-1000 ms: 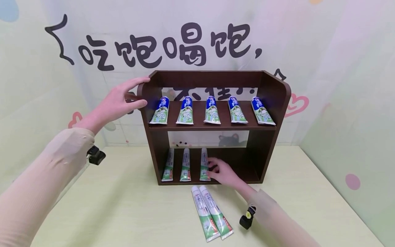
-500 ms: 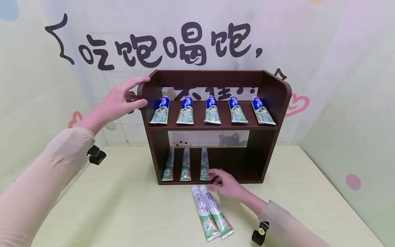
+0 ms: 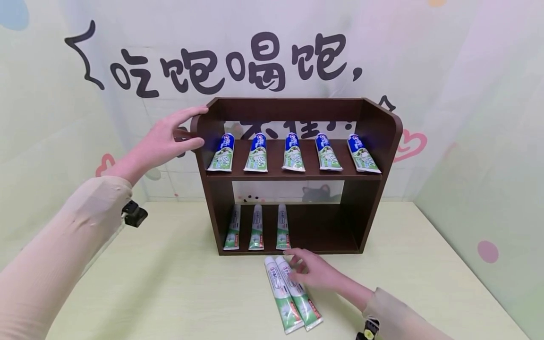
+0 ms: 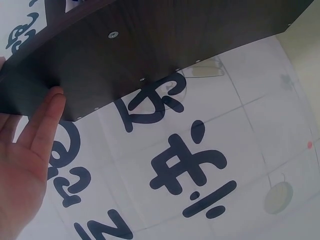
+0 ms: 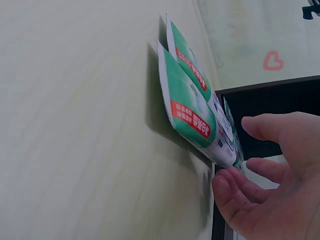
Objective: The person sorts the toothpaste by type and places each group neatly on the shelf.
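Two white-and-green toothpaste tubes lie side by side on the table before the dark brown shelf, caps toward it. Over the right-hand tube hovers my right hand, thumb and fingers spread apart; in the right wrist view it is beside the tubes' far ends with nothing gripped. My left hand holds the upper left side panel of the shelf, a finger over the top edge and the thumb against the side. In the left wrist view, digits press the panel's outer face. Three matching tubes lean on the lower tier.
Several blue-and-green toothpaste tubes stand in a row on the upper tier. The pale table extends around the shelf. Behind it hangs a printed backdrop with large black characters.
My right hand has withdrawn from the third tube on the lower tier and come down toward the viewer, over the tubes on the table. My left hand stays on the shelf.
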A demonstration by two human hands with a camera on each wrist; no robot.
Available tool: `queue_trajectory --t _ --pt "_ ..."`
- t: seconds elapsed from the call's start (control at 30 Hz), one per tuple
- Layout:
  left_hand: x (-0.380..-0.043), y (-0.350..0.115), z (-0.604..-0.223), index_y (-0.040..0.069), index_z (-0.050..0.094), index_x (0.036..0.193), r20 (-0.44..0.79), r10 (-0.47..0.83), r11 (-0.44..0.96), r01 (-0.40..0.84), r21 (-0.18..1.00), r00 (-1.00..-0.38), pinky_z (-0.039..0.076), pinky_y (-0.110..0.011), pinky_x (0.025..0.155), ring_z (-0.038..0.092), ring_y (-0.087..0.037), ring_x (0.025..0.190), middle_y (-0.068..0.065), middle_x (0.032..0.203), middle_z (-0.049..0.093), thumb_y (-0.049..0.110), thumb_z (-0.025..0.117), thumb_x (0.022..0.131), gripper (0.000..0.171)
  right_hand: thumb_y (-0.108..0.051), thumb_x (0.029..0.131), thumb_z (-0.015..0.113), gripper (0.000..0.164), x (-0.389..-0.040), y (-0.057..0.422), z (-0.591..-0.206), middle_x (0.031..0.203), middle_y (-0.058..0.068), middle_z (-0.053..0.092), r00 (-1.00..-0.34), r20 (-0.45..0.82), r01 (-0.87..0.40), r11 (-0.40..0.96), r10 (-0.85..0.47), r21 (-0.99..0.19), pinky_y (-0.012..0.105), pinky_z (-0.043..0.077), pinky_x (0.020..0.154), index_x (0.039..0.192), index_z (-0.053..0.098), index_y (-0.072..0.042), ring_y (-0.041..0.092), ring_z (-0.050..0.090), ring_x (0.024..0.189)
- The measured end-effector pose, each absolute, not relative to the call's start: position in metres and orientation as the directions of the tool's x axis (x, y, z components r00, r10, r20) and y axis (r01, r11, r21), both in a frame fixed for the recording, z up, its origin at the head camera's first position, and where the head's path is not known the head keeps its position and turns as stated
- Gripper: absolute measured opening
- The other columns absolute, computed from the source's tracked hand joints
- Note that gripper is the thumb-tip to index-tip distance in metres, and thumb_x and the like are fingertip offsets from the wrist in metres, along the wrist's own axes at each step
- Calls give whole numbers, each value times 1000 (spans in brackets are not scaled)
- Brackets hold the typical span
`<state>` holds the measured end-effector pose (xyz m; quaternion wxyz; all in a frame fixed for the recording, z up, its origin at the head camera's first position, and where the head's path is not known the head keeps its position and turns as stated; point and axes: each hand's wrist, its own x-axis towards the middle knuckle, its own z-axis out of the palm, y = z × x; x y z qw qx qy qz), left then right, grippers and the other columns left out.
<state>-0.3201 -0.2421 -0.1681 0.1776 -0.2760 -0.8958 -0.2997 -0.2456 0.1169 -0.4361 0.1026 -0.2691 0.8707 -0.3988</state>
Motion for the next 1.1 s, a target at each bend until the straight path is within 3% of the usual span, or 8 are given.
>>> queue_trajectory --t 0.23,0.57,0.87,1.1 --pt "-320 -243 -171 25 39 152 488 386 666 603 439 -783 45 -2 81 66 -38 114 5 160 36 20 66 94 64 -18 87 75 63 -236 117 -440 112 7 62 -826 -48 -342 567 -562 -749 24 47 75 143 47 -9 13 58 87" --pt "-321 -241 -169 26 39 152 498 390 659 612 436 -775 47 -4 79 66 -38 113 4 160 37 20 65 94 64 -10 85 76 70 -227 113 -436 107 6 58 -830 -53 -365 614 -555 -700 21 48 70 147 43 -8 10 55 82" --pt "-321 -241 -167 26 39 152 491 388 668 606 432 -779 47 -5 77 67 -39 111 3 160 36 20 66 94 64 -20 87 75 71 -221 106 -430 93 -1 60 -852 -96 -350 697 -514 -626 23 45 68 150 42 -18 10 52 82" --pt "-321 -241 -168 26 39 152 490 388 671 604 430 -780 47 -3 78 67 -39 112 4 160 36 20 66 94 64 -16 82 77 70 -226 108 -432 74 -4 59 -858 -89 -320 662 -506 -678 20 43 57 146 48 -18 7 53 67"
